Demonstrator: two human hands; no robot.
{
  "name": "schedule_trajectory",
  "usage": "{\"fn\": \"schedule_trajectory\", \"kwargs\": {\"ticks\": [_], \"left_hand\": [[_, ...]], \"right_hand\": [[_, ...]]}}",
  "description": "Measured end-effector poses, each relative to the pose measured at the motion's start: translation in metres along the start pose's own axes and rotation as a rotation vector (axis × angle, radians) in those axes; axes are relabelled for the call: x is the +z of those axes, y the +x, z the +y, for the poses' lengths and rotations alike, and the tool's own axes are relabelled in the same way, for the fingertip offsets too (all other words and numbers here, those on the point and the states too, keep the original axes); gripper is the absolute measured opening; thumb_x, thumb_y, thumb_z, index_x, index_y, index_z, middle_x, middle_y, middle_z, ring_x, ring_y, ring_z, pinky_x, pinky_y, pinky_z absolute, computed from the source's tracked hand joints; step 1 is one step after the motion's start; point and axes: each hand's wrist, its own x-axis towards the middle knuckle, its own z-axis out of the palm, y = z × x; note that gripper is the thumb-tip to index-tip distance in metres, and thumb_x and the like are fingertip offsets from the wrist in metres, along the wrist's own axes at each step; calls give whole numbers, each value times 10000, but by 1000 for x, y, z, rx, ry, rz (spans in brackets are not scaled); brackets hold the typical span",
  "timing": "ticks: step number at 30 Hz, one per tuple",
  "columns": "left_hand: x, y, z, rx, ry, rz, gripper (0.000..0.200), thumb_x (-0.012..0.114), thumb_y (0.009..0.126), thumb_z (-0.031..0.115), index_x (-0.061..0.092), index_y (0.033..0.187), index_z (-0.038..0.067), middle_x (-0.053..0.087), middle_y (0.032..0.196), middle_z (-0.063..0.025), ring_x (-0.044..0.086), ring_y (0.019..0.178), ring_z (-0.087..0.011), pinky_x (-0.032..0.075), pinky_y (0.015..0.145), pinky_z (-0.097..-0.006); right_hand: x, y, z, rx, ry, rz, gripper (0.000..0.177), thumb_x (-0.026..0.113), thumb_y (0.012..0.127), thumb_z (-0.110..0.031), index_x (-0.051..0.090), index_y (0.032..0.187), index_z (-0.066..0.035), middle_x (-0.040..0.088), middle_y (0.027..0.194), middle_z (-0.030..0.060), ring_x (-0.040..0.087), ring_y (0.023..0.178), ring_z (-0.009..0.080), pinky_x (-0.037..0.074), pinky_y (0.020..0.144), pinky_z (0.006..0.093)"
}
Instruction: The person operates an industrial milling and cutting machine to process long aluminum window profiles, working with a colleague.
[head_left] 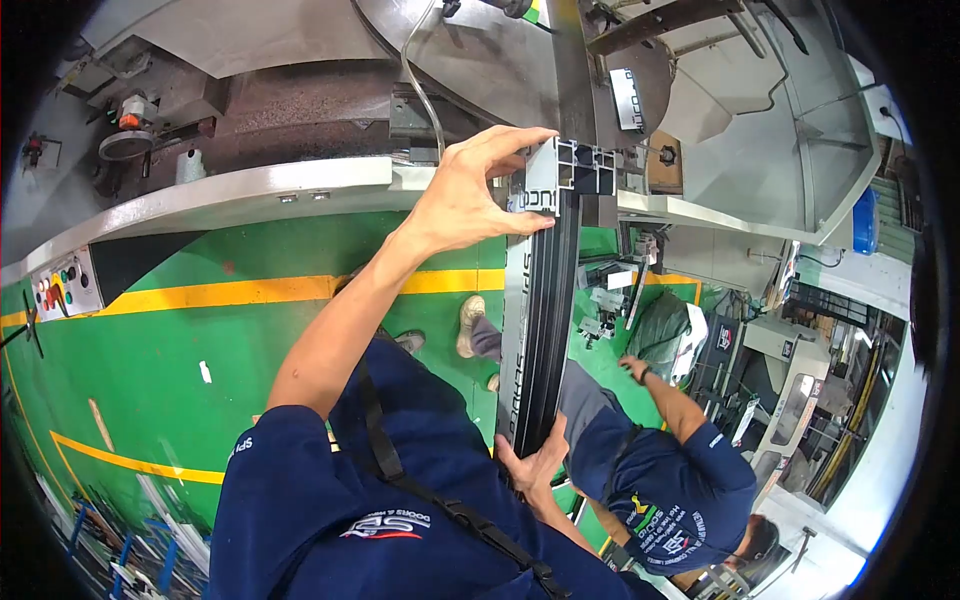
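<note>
1. The left hand (470,195) reaches away from the body at the end of an outstretched bare arm. It clasps the far end of a long silver and black aluminium profile (540,320).
2. The left fingers (515,140) curl over the top of that end, just beside its cut face, where hollow chambers show. The thumb lies across the silver side wall, so the hand is half closed around the bar, not spread flat.
3. The right hand (535,462) sits close to the chest at the near end of the profile. Its thumb lies up one side and its fingers press the other, in a narrow hold with the palm under the end.
4. The profile runs between the two hands, lifted above the green floor with yellow lines (200,330). Dark lettering runs along its silver face.
5. Its far end lies near the edge of a grey metal machine table (250,190), but I cannot tell whether they touch.
6. A small grey control box with coloured buttons (65,285) is mounted at the left end of that table.
7. A co-worker in a navy shirt (680,490) stands on the right beyond the profile, with one hand (632,365) raised towards a cluttered machine and well apart from the bar.
</note>
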Motion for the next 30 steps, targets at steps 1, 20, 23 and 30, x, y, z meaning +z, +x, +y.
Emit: {"fn": "schedule_trajectory", "kwargs": {"ticks": [1, 20, 23, 30], "left_hand": [[-1, 0, 0, -5, -11, -9, 826, 920, 672, 120, 572, 1421, 103, 612, 1281, -65, 657, 1091, -194, 532, 1053, -381], [3, 1, -7, 13, -26, 6, 865, 949, 645, 187, 572, 1419, 96, 625, 1215, -66, 646, 1032, -192, 553, 1017, -378], [-1, 0, -7, 20, -17, -38, 949, 971, 610, 218, 543, 1450, 110, 606, 1265, -74, 643, 1066, -211, 537, 1039, -392], [-10, 0, -5, -40, -44, -172, 1059, 985, 592, 192, 467, 1514, 128, 523, 1387, -47, 585, 1223, -216, 442, 1157, -420]], "right_hand": [[0, -1, 2, 7, 4, -2, 846, 882, 653, -434, 481, 1250, 13, 682, 913, 208, 693, 809, 358, 540, 771, 422], [1, 2, 6, -41, -26, 21, 852, 880, 654, -427, 487, 1250, 37, 687, 895, 207, 699, 790, 366, 551, 745, 423], [1, 1, 3, -41, -29, 33, 847, 880, 655, -433, 490, 1243, 35, 683, 902, 206, 698, 800, 360, 550, 756, 423], [-1, 0, 4, 33, -38, -6, 866, 884, 649, -428, 487, 1262, 37, 691, 954, 222, 708, 855, 361, 552, 793, 424]]}}
